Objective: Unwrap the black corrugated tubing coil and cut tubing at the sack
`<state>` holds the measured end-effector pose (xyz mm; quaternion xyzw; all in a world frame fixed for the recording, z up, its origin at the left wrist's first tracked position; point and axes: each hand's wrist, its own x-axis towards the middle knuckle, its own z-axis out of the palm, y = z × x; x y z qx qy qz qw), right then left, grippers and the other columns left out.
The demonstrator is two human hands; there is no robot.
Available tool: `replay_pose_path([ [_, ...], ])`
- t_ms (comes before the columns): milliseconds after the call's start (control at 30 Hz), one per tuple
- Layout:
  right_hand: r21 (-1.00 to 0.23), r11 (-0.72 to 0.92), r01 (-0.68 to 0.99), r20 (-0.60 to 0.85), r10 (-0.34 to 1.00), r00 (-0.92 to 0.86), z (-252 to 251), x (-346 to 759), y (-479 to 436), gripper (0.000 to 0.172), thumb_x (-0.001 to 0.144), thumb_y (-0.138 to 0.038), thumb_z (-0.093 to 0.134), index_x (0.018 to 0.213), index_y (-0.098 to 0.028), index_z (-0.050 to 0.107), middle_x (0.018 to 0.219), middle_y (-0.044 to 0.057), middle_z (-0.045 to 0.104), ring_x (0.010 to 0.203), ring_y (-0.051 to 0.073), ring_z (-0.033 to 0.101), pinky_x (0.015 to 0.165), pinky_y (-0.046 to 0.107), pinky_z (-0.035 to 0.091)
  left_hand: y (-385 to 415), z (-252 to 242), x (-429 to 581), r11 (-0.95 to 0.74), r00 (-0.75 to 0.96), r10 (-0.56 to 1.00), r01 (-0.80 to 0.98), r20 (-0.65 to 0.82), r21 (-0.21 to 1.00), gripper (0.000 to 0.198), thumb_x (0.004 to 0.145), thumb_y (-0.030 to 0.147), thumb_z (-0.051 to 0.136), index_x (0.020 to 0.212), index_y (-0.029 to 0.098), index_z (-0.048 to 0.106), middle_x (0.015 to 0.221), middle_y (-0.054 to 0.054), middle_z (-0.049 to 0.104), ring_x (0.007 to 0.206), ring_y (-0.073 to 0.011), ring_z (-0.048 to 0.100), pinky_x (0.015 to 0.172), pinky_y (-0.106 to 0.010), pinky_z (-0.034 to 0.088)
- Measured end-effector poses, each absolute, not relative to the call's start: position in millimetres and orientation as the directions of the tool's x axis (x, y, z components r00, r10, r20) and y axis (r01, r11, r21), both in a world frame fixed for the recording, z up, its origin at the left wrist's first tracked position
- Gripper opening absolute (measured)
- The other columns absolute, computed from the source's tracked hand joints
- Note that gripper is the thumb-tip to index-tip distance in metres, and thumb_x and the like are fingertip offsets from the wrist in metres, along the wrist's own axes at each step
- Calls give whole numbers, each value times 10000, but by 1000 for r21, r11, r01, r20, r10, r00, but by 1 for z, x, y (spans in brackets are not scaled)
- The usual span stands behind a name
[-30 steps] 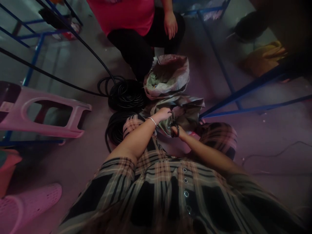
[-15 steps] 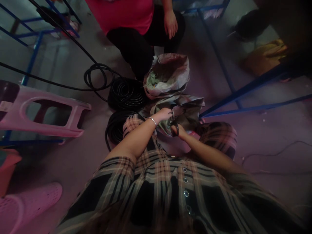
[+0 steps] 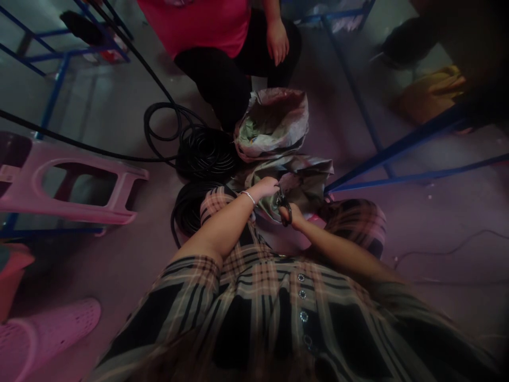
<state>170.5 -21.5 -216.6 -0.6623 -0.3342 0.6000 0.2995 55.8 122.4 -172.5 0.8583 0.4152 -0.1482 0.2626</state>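
My left hand [image 3: 269, 187], with a bracelet on its wrist, is closed in a pinch over the near sack. What its fingertips hold is too small and dark to name. Close beside it, my right hand [image 3: 295, 215] is closed around the black handles of scissors [image 3: 284, 213], whose blades point away toward the left fingertips. Below and beyond both hands, the near sack [image 3: 316, 172] stands with its mouth gaping between my knees. Its contents are mostly in shadow.
Another open sack [image 3: 300, 114] stands just beyond, before a seated person in a pink top [image 3: 207, 26]. Coiled black cable [image 3: 207, 154] lies left of the sacks. A pink stool [image 3: 79, 204], a pink perforated basket [image 3: 59, 329] and blue metal frames [image 3: 397, 154] stand around.
The loose loop of black cable has shifted right, toward the coil, and its long strands have moved. My scissors' handles have turned slightly; both hands stay almost in place.
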Motion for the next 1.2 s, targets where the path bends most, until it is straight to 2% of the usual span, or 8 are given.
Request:
replay_pose_path([
  [200, -800, -596, 67, -596, 803, 16, -219, 174, -20, 212, 702, -324, 629, 591, -228, 477, 451, -13, 498, 423, 129, 479, 416, 234, 328, 123, -171, 54, -506, 607, 644, 794, -465, 337, 321, 977, 291, 565, 1156, 162, 798, 1193, -122, 778, 1077, -211, 714, 900, -250, 503],
  [300, -781, -612, -120, -596, 789, -147, -216, 181, -15, 229, 692, -395, 653, 663, -211, 520, 548, 2, 550, 514, 147, 548, 463, 229, 370, 124, -168, 52, -466, 569, 687, 822, -452, 327, 333, 985, 304, 563, 1182, 153, 787, 1213, -131, 768, 1097, -219, 708, 914, -257, 503],
  [400, -691, -613, -383, -524, 790, -319, -206, 193, -8, 302, 663, -395, 665, 885, -197, 617, 721, 5, 614, 691, 188, 650, 599, 267, 490, 127, -166, 49, -395, 521, 742, 848, -422, 353, 345, 995, 308, 555, 1204, 145, 776, 1201, -137, 767, 1075, -228, 707, 905, -277, 506],
  [533, -645, -547, -534, -373, 835, -405, -189, 210, -4, 429, 672, -386, 654, 1059, -202, 637, 805, -1, 591, 812, 212, 656, 768, 350, 537, 132, -169, 44, -382, 536, 742, 832, -402, 403, 329, 975, 342, 604, 1162, 142, 786, 1116, -114, 781, 991, -220, 697, 875, -290, 508],
  [733, -652, -483, -584, -273, 869, -413, -183, 220, -4, 406, 689, -396, 640, 1044, -197, 642, 764, -8, 512, 763, 200, 589, 767, 357, 497, 137, -166, 33, -385, 552, 768, 803, -326, 455, 262, 941, 282, 645, 1144, 194, 785, 1115, -70, 775, 1013, -202, 683, 908, -276, 497],
  [867, -680, -484, -550, -305, 870, -389, -186, 217, -5, 419, 647, -388, 644, 1013, -186, 658, 725, -17, 483, 715, 188, 548, 742, 366, 494, 139, -148, 21, -414, 503, 826, 848, -254, 332, 296, 987, 314, 602, 1225, 216, 749, 1209, -116, 737, 1132, -255, 667, 976, -342, 482],
  [1033, -742, -405, -535, -337, 914, -226, -190, 214, 0, 349, 641, -365, 657, 945, -193, 652, 687, -25, 453, 668, 171, 507, 694, 338, 479, 139, -122, -5, -377, 411, 907, 888, -90, 263, 347, 1038, 363, 521, 1329, 279, 690, 1218, -114, 711, 1177, -277, 637, 1005, -390, 461],
  [1200, -769, -352, -534, -365, 927, -86, -194, 220, 6, 272, 666, -359, 656, 900, -222, 637, 677, -22, 443, 658, 173, 492, 672, 332, 471, 130, -96, -59, -358, 329, 933, 885, 146, 297, 437, 1068, 412, 460, 1428, 218, 615, 1204, -117, 703, 1125, -256, 620, 1013, -366, 459],
])
